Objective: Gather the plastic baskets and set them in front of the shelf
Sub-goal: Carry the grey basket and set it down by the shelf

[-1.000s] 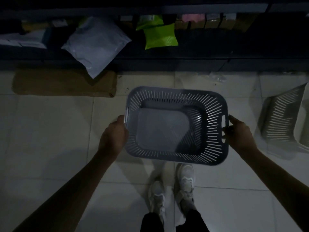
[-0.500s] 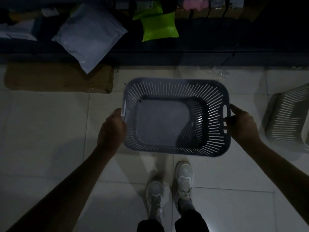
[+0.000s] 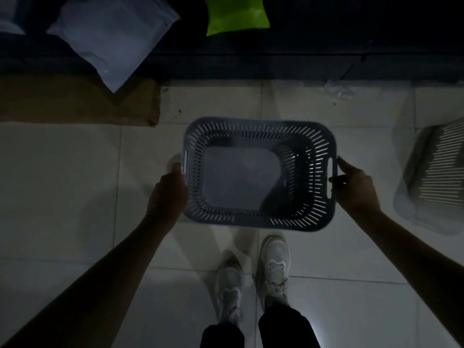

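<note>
A grey slotted plastic basket (image 3: 316,156) hangs level above the tiled floor, open side up and empty. My left hand (image 3: 168,194) grips its left handle edge and my right hand (image 3: 356,189) grips the right handle. A second, lighter basket (image 3: 437,182) lies tipped on the floor at the right edge. The dark shelf (image 3: 301,54) runs across the top of the view, a floor tile's depth beyond the held basket.
A brown cardboard sheet (image 3: 75,101) lies on the floor at the left, against the shelf. A white parcel bag (image 3: 113,38) and a green bag (image 3: 236,13) sit on the shelf. Crumpled clear plastic (image 3: 339,90) lies by the shelf base. My feet (image 3: 251,277) stand below the basket.
I have stepped closer to the shelf, so it sits higher in the view. The basket has stayed in both hands and now looks level instead of tilted.
</note>
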